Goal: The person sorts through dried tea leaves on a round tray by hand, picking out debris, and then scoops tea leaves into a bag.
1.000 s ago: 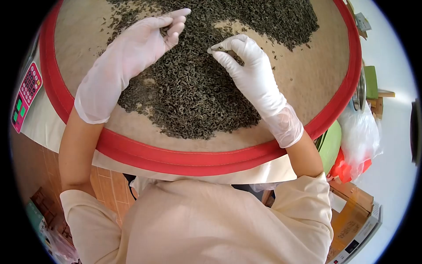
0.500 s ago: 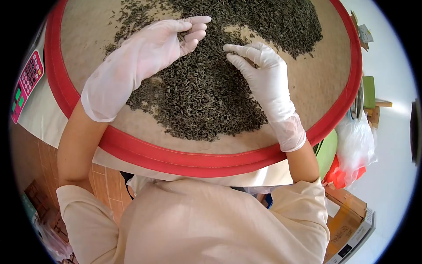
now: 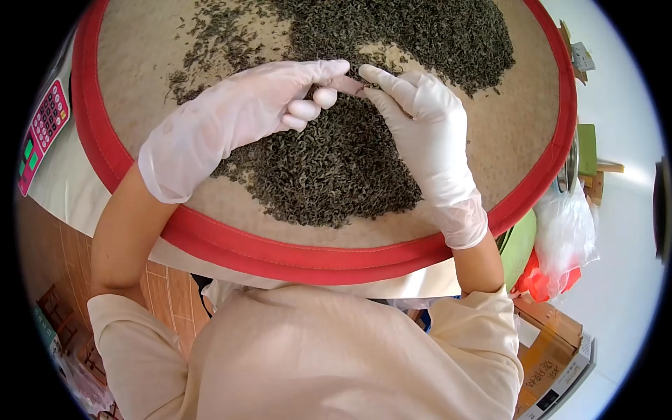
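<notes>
Round red-rimmed tray spreads under & all round the fingers, on a pale-topped table; tiled floor shows behind & L of them. Dark curled leaves lie heaped right under the fingertips & back from them; 2nd patch is beyond. L hand, gloved: thumb & forefinger apart, forefinger stretched to the R, other fingers curled; can't tell if anything's in the palm. R hand, gloved too: thumb & forefinger tips slightly apart, L forefinger's tip at/nr the gap; can't tell if touching, or if a leaf's btwn. Pink keypad unit is well L of fingers; clear plastic bag & cardboard box well R, further back.
</notes>
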### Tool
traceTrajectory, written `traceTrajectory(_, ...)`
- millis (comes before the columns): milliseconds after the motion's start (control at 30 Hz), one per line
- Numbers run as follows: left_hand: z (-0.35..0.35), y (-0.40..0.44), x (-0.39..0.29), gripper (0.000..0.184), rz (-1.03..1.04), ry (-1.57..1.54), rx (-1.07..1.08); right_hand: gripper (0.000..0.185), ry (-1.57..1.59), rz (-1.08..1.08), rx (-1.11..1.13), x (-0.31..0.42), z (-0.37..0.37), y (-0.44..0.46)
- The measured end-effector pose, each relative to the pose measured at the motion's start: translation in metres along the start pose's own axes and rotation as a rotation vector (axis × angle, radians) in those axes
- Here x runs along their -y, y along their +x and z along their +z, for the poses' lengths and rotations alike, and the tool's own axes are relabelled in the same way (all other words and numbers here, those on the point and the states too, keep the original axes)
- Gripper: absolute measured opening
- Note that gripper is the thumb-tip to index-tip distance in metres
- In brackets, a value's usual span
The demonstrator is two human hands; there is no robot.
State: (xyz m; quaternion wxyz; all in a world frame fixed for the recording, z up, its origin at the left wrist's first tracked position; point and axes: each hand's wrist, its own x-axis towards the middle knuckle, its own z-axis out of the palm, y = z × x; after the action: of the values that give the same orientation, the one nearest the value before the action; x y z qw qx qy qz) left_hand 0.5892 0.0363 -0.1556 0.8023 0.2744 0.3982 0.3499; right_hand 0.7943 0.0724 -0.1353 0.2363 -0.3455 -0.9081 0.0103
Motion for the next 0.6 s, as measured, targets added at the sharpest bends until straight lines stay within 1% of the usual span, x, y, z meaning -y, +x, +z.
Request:
traceTrajectory(33,0.001,0.000,-0.001,0.042,-0.021,0.033,0.010,0.022,0.000,0.001,0.001,0.001,0.001,0.000)
traceTrajectory(100,0.004,0.001,-0.001,0.037,-0.034,0.079,0.017,0.023,-0.155,-0.069,-0.030,0.002,0.002,-0.001)
traceTrajectory(133,0.006,0.002,0.001,0.037,-0.036,0.079,0.019,0.023,-0.155,-0.066,-0.029,0.002,0.003,-0.002)
traceTrajectory(200,0.007,0.004,0.004,0.035,0.056,0.278,-0.032,0.024,-0.278,-0.117,-0.019,0.002,0.005,-0.004)
traceTrajectory(233,0.008,0.004,0.004,0.035,0.054,0.279,-0.030,0.024,-0.279,-0.114,-0.020,0.003,0.005,-0.005)
traceTrajectory(300,0.011,0.004,0.005,0.033,0.077,0.419,-0.097,0.022,-0.310,-0.095,0.018,0.006,0.003,-0.004)
traceTrajectory(433,0.009,0.007,0.006,0.032,0.075,0.441,-0.093,0.020,-0.308,-0.100,0.034,0.006,0.002,-0.004)
traceTrajectory(600,0.007,0.009,0.004,0.030,0.086,0.445,-0.142,0.020,-0.273,-0.050,-0.004,-0.003,0.003,-0.005)
